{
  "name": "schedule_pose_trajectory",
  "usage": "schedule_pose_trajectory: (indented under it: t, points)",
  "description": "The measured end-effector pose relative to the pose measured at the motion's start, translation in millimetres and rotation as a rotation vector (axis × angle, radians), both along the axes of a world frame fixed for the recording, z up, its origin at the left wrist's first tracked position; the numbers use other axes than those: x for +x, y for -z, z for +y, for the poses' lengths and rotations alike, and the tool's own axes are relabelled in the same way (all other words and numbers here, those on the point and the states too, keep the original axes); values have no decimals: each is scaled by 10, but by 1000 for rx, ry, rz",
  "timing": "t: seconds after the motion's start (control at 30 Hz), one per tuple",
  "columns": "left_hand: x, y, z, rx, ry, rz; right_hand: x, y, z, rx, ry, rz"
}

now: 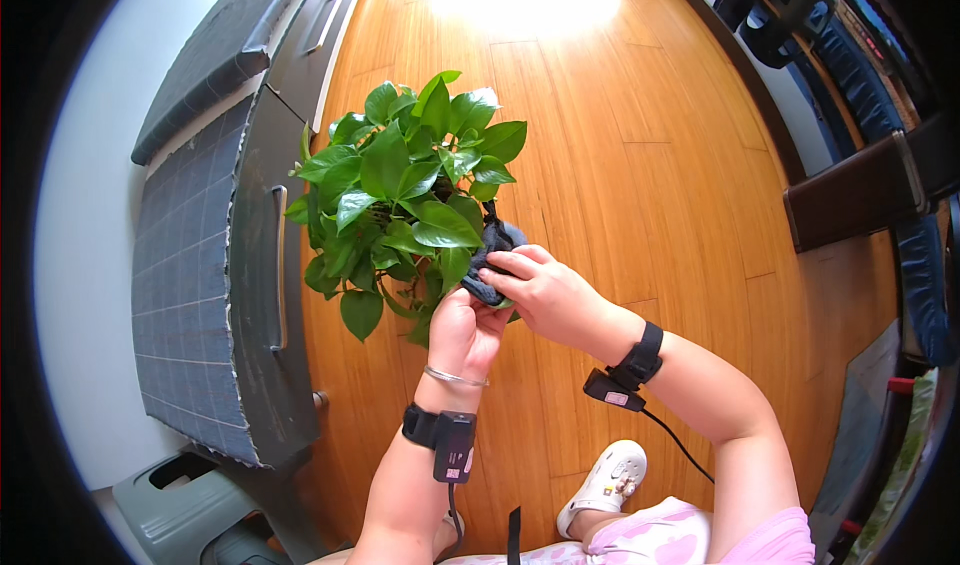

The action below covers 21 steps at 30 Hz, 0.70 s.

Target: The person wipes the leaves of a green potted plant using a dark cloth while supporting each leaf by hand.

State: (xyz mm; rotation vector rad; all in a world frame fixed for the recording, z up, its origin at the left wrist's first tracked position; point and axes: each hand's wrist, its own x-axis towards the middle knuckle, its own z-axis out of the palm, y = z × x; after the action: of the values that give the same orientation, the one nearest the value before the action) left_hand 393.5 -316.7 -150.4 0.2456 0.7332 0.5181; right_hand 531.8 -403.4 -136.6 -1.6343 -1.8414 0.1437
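A leafy pothos plant with glossy green leaves is in front of me, above the wooden floor; its pot is hidden by the foliage. At the plant's lower right edge, my right hand presses a dark grey cloth with its fingers. My left hand is palm up just below the cloth, its fingers mostly hidden. A sliver of green leaf shows between the two hands, under the cloth, and the left hand appears to support it from beneath.
On the left stands a dark cabinet with metal handles and a checked cloth cover. A grey-green plastic stool is at the lower left. Dark wooden furniture lines the right. Cables hang from both wrist devices.
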Motion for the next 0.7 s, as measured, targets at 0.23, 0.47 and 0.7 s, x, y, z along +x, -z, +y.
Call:
schedule_pose_trajectory:
  t: [0.23,0.47,0.7]
  points:
    - [137,-208,-32,-3,-28,66,234,-50,-194,-131,38,59]
    - [147,-129,26,60,-91,153,194,-271,-214,-119,237,333]
    - [15,-186,322,98,-131,125,478,42,-522,-255,218,300]
